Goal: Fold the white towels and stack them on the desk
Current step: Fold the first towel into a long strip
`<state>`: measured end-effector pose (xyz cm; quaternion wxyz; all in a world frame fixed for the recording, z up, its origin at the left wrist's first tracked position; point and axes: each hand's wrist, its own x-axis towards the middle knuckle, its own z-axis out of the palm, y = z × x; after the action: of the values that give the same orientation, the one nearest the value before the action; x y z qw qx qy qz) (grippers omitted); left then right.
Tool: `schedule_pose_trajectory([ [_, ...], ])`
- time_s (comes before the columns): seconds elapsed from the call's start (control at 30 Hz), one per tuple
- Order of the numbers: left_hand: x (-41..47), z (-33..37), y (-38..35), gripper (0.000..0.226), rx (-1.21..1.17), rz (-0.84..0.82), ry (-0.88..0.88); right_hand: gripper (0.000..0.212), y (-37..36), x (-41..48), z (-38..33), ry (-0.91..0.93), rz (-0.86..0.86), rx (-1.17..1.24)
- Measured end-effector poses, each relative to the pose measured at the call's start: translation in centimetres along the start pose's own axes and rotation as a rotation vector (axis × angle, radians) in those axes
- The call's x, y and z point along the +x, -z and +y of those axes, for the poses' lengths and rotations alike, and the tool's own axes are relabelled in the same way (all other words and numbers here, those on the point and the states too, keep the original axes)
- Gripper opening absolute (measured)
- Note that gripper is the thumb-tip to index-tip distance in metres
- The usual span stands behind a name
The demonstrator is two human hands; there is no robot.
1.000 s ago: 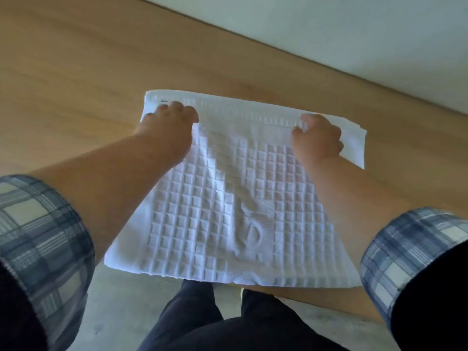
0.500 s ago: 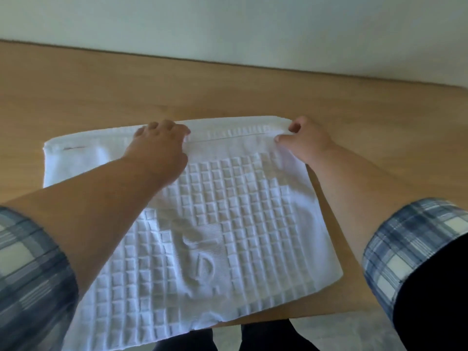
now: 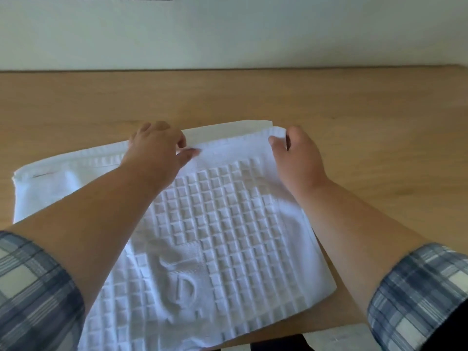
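Observation:
A white waffle-pattern towel [image 3: 228, 224] with an embossed emblem lies on the wooden desk [image 3: 367, 117], its near edge hanging over the desk's front. My left hand [image 3: 157, 150] pinches the towel's far hem near its middle. My right hand [image 3: 296, 153] pinches the far right corner. The hem between the two hands is lifted a little, showing a lower layer of towel beyond it.
A pale wall [image 3: 228, 34] runs along the desk's back edge. Bare wood lies to the right and behind the towel. My plaid sleeves [image 3: 417, 295] and dark trousers show at the bottom, above a grey floor [image 3: 342, 338].
The view has tilted up toward the wall. Both hands went from resting on the far hem to pinching it and raising it slightly.

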<state>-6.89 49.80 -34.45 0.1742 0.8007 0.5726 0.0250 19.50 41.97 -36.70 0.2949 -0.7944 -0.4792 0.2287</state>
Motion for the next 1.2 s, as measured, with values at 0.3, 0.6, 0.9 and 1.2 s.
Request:
schedule_pose_trajectory([
  [0.3, 2.0, 0.2, 1.7, 0.027, 0.024, 0.155, -0.022, 0.027, 0.6, 3.7, -2.2, 0.004, -0.041, -0.060],
  [0.6, -2.6, -0.5, -1.6, 0.053, 0.018, 0.128, 0.045, 0.059, -2.9, 1.1, -4.5, 0.134, 0.058, -0.321],
  [0.9, -14.9, -7.1, -2.2, 0.060, -0.079, 0.039, 0.219, 0.052, -11.5, -6.9, -9.3, 0.423, -0.387, -0.473],
  [1.2, -12.0, -21.7, 2.9, 0.038, -0.294, 0.098, 0.776, 0.040, -17.7, -7.2, -21.8, 0.570, -0.508, -0.293],
])
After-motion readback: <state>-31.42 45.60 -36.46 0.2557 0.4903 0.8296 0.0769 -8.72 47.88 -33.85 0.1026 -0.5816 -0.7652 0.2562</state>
